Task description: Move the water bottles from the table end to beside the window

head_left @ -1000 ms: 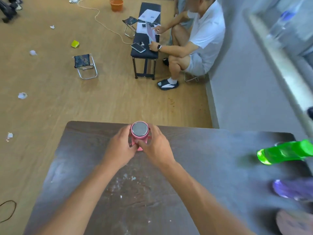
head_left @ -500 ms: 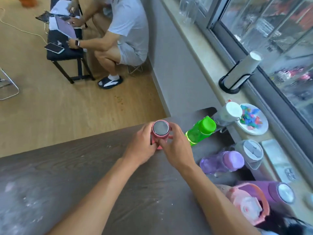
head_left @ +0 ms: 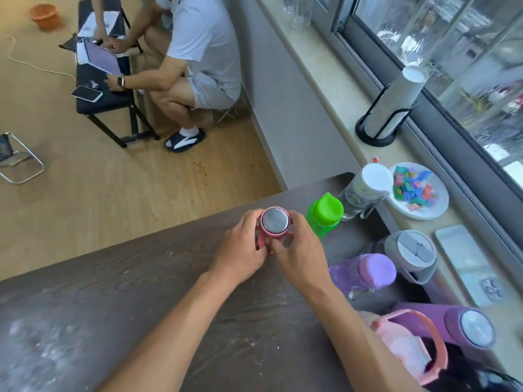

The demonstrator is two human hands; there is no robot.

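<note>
A pink water bottle (head_left: 274,222) with a round metal lid is upright over the dark wooden table (head_left: 141,292), near its far edge. My left hand (head_left: 240,247) grips its left side and my right hand (head_left: 300,253) grips its right side; its body is mostly hidden by my fingers. Just to its right stands a green bottle (head_left: 325,215). Along the window side stand a clear bottle with a white lid (head_left: 365,188), a lilac bottle (head_left: 368,271), a grey-lidded bottle (head_left: 413,254), a purple bottle with a metal lid (head_left: 464,329) and a pink-handled bottle (head_left: 407,346).
On the windowsill (head_left: 334,97) are a white plate of coloured scraps (head_left: 433,210), a paper roll in a black holder (head_left: 390,108) and a metal tray (head_left: 464,258). A person (head_left: 198,52) sits at a black bench (head_left: 104,100) beyond the table. A folding stool (head_left: 17,159) stands at left.
Both hands carried the pink bottle to the right, from the table's end toward the window side; it now sits next to the green bottle. My view swung right to the windowsill.
</note>
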